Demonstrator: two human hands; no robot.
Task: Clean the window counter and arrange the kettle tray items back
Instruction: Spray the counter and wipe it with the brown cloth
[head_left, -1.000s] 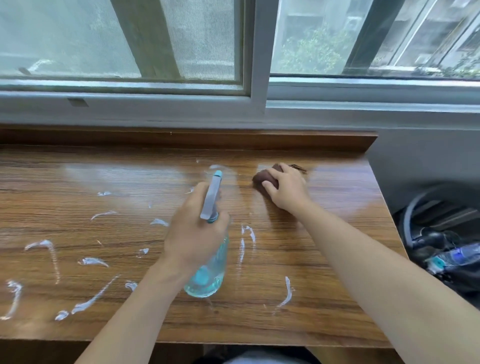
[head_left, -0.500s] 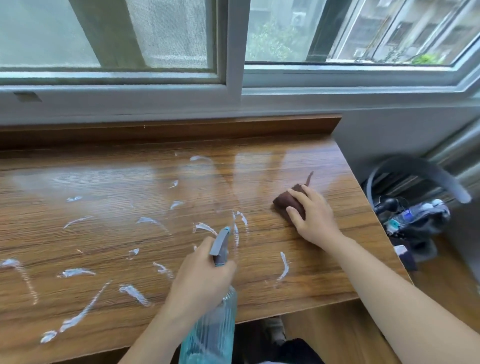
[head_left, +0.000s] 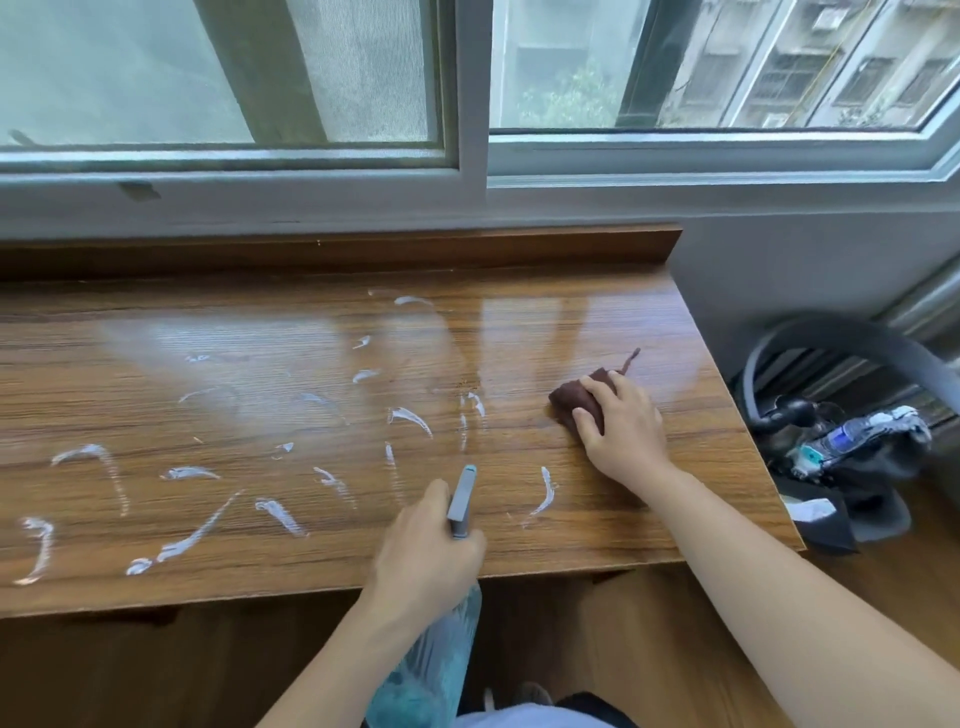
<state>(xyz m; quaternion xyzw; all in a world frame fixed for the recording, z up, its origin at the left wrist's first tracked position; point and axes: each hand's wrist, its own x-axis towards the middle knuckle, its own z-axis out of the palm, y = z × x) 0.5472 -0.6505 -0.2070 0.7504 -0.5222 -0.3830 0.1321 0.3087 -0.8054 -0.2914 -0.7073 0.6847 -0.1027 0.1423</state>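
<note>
The left hand (head_left: 423, 556), its grip still grasping the spray bottle (head_left: 431, 660), is staying at the worktop (head_left: 156, 582) edge; the right hand (head_left: 621, 426) is still pressing the cloth (head_left: 574, 397).

One head-worn wide-angle view looks forward and down from close above the near edge of the wooden window counter (head_left: 519, 332), facing the window (head_left: 467, 78); the counter's right end falls right of centre.
</note>
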